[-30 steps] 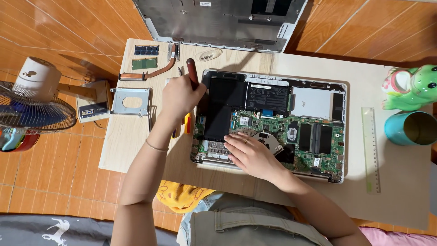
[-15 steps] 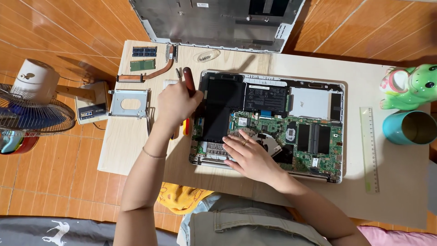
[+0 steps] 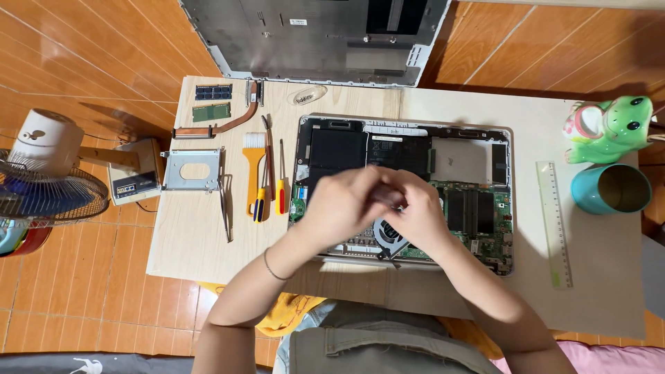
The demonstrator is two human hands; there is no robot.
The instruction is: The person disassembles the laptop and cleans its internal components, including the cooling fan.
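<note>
My left hand (image 3: 339,204) and right hand (image 3: 419,215) meet over the opened laptop (image 3: 405,190), fingers curled shut round a small dark reddish object (image 3: 388,196), blurred, can't tell what. Below them a round grey fan (image 3: 391,235) sits on the green circuit board, black flat battery beyond. Laptop lies on a pale wood worktop (image 3: 187,242). Left of it: orange-handled brush (image 3: 254,173), slim screwdrivers (image 3: 280,187), metal tweezers (image 3: 224,201), square steel bracket (image 3: 192,169). Further: bent copper heat pipe (image 3: 222,125), green memory sticks (image 3: 212,102). Right: clear ruler (image 3: 554,221), teal cup (image 3: 609,188), glossy green frog figure (image 3: 609,128). Farthest, grey metal cover panel (image 3: 312,34).
</note>
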